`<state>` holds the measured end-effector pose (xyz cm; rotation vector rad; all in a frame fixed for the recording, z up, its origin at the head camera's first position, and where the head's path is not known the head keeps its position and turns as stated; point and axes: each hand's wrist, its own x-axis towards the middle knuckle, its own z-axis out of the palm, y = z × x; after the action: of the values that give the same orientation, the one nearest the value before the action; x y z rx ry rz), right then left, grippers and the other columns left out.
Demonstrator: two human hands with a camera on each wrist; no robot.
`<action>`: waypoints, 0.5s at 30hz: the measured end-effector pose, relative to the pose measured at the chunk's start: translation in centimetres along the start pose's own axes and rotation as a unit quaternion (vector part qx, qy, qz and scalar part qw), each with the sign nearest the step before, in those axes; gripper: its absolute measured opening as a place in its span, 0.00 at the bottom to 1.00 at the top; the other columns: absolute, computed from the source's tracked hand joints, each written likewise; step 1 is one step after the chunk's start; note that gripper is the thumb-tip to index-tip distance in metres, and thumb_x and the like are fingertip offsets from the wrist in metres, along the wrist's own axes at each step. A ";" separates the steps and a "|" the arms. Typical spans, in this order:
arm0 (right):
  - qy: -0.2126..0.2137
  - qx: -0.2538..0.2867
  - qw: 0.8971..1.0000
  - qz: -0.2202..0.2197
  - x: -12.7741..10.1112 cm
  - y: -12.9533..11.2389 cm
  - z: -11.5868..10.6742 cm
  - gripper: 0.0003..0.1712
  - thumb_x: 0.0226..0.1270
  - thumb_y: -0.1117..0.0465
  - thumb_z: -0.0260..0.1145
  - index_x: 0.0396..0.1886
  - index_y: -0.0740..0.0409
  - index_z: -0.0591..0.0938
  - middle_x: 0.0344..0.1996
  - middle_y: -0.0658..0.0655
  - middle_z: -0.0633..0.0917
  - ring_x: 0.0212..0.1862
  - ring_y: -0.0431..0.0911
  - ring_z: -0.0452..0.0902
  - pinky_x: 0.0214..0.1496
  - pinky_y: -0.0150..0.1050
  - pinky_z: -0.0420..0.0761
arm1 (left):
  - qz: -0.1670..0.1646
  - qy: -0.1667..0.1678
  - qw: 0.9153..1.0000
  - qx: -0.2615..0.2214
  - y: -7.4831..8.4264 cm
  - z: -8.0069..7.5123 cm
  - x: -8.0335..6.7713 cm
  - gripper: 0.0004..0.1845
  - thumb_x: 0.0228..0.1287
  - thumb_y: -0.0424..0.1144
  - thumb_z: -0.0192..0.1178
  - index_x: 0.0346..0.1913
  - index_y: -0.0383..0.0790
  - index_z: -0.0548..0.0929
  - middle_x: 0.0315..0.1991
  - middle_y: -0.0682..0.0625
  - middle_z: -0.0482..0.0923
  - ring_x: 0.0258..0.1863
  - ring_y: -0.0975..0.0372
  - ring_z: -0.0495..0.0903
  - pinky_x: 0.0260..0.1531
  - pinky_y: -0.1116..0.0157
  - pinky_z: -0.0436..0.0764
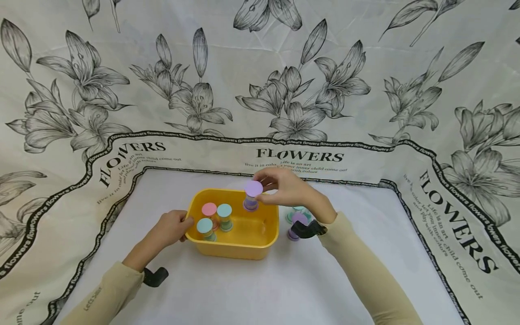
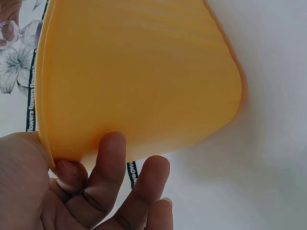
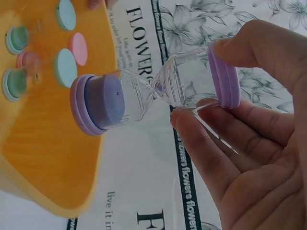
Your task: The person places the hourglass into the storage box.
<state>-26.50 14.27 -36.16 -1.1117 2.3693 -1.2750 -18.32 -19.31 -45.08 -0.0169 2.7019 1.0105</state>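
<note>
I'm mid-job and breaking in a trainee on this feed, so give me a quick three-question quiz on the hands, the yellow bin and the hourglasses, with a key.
1. Multiple choice: what colour are the end caps of the held hourglass in the person's right hand?
A) pink
B) teal
C) purple

2. True or false: the left hand grips the rim of the yellow bin.

3. Count: leaving out the one in hand, how many standing hourglasses can be seen inside the bin?

Key:
1. C, purple.
2. True.
3. Three: two with teal caps and one with pink.
</note>
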 end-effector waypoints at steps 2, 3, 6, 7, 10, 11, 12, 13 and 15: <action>-0.017 -0.004 1.000 0.004 0.5 0.0 0.5 0.25 0.59 0.64 0.75 0.57 0.62 0.81 0.52 0.58 0.85 0.51 0.49 0.86 0.55 0.40 0.85 | 0.004 -0.001 1.000 0.001 0.1 -0.1 0.0 0.13 0.71 0.40 0.50 0.30 0.37 0.78 0.22 0.49 0.79 0.21 0.60 0.78 0.26 0.66 0.80; -0.026 -0.005 1.000 0.004 0.7 0.1 0.8 0.25 0.59 0.64 0.75 0.56 0.62 0.81 0.51 0.58 0.85 0.51 0.49 0.86 0.56 0.39 0.85 | 0.004 -0.002 1.000 0.001 0.1 -0.1 -0.1 0.13 0.71 0.40 0.50 0.30 0.37 0.78 0.22 0.49 0.79 0.21 0.60 0.78 0.26 0.66 0.80; -0.056 -0.013 0.998 0.000 1.4 0.2 1.7 0.22 0.59 0.62 0.74 0.54 0.60 0.82 0.50 0.57 0.86 0.51 0.48 0.86 0.55 0.37 0.85 | 0.004 -0.004 1.000 0.001 0.1 -0.1 -0.1 0.13 0.72 0.40 0.50 0.32 0.36 0.79 0.22 0.49 0.80 0.21 0.60 0.78 0.26 0.66 0.80; -0.065 -0.017 0.998 -0.001 1.7 0.2 2.0 0.22 0.59 0.62 0.73 0.54 0.60 0.82 0.50 0.57 0.86 0.51 0.47 0.86 0.55 0.37 0.85 | 0.005 -0.004 1.000 0.003 0.1 -0.2 -0.1 0.13 0.72 0.40 0.50 0.32 0.36 0.80 0.23 0.48 0.80 0.22 0.60 0.78 0.26 0.66 0.80; -0.089 -0.025 0.996 0.000 2.2 0.3 2.8 0.22 0.59 0.62 0.72 0.54 0.60 0.82 0.50 0.56 0.86 0.50 0.45 0.87 0.54 0.35 0.84 | 0.002 -0.003 1.000 0.005 0.1 -0.1 -0.1 0.13 0.71 0.40 0.50 0.33 0.36 0.80 0.23 0.48 0.80 0.22 0.60 0.79 0.26 0.66 0.81; -0.097 -0.026 0.995 0.001 2.3 0.3 3.1 0.22 0.59 0.62 0.72 0.54 0.60 0.82 0.50 0.56 0.86 0.50 0.45 0.87 0.54 0.34 0.84 | 0.002 -0.003 1.000 0.006 0.1 -0.1 -0.1 0.13 0.71 0.40 0.50 0.33 0.36 0.80 0.23 0.48 0.80 0.22 0.60 0.79 0.26 0.66 0.81; -0.104 -0.024 0.994 0.003 2.4 0.4 3.4 0.22 0.59 0.62 0.72 0.54 0.60 0.82 0.50 0.56 0.86 0.50 0.45 0.86 0.54 0.34 0.84 | 0.001 -0.002 1.000 0.006 0.1 -0.1 -0.1 0.13 0.71 0.40 0.50 0.33 0.36 0.80 0.23 0.48 0.80 0.22 0.60 0.79 0.26 0.66 0.81; -0.109 -0.024 0.994 0.005 2.6 0.5 3.7 0.22 0.59 0.62 0.72 0.54 0.61 0.82 0.49 0.56 0.86 0.50 0.44 0.86 0.54 0.34 0.85 | 0.002 -0.003 1.000 0.007 0.1 -0.1 0.0 0.13 0.71 0.40 0.50 0.33 0.36 0.80 0.23 0.48 0.80 0.22 0.60 0.79 0.26 0.66 0.81; -0.121 -0.014 0.993 0.009 2.8 0.6 4.2 0.22 0.59 0.64 0.72 0.54 0.62 0.82 0.48 0.56 0.86 0.49 0.45 0.86 0.54 0.35 0.85 | 0.001 -0.003 1.000 0.008 0.1 -0.1 0.1 0.13 0.71 0.40 0.50 0.32 0.36 0.80 0.23 0.48 0.80 0.22 0.60 0.79 0.26 0.66 0.81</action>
<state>-26.53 9.93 -38.76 -1.1772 2.2181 -1.0401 -18.41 -19.27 -44.99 -0.0095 2.7043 0.9887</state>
